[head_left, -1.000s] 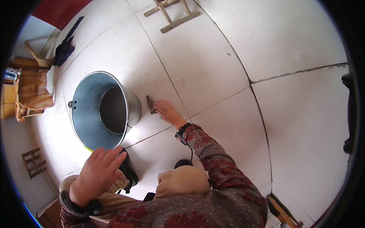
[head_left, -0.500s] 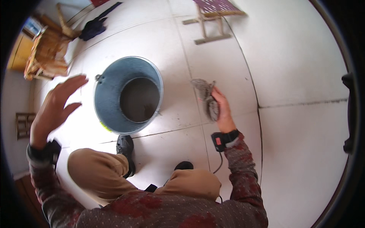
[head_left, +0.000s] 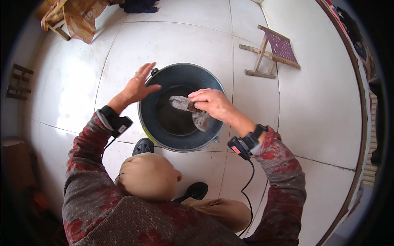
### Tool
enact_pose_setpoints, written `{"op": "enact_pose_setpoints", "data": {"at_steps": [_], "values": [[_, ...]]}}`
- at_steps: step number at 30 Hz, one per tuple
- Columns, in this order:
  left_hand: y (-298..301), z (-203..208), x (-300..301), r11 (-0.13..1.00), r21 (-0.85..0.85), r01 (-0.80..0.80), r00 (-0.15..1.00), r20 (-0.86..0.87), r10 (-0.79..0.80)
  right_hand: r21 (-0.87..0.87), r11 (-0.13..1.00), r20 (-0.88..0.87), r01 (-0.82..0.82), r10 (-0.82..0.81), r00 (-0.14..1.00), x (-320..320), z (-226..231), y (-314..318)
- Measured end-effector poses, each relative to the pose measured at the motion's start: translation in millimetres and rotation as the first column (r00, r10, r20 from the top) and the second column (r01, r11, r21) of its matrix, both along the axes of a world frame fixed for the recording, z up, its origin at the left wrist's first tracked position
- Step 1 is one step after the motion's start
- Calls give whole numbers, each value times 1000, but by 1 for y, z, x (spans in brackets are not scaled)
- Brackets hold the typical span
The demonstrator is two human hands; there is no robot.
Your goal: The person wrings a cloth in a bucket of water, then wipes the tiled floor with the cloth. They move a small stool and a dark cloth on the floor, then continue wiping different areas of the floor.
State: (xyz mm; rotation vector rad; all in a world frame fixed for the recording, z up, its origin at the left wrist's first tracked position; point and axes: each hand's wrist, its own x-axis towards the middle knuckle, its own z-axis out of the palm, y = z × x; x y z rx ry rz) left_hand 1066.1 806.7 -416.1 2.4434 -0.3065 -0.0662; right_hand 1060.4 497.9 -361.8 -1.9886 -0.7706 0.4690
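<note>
A dark blue-grey bucket [head_left: 195,76] stands on the tiled floor in front of me, with murky grey water [head_left: 173,119] in its bottom. Over its mouth, my right hand [head_left: 216,105] pinches a crumpled grey rag [head_left: 201,119], whose two ends hang out on either side of the fingers. My left hand [head_left: 136,87] hovers by the bucket's left rim near the handle joint, fingers stretched and thumb apart, with nothing in it. Whether it touches the rim I cannot tell.
A folding stool [head_left: 280,47] with a purple woven seat stands beyond the bucket to the right. At the far left is a wooden piece covered with brown cloth [head_left: 84,20], and a small wooden stool [head_left: 18,82] is by the left wall. My shoe [head_left: 143,146] is close to the bucket.
My right hand has carried the rag from the floor area right of the bucket to above its mouth. My left hand has come closer to the rim. The view has shifted.
</note>
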Motion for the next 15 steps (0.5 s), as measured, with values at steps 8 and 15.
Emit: {"op": "enact_pose_setpoints", "data": {"at_steps": [8,15], "values": [[-1,-15,-1,966,-258,0,997,-80,-21,-706,636,246,312,-193,950,58,-109,63],[0,-7,-3,968,-250,-9,988,-154,-30,-831,442,-254,-338,238,937,36,-140,128]]}}
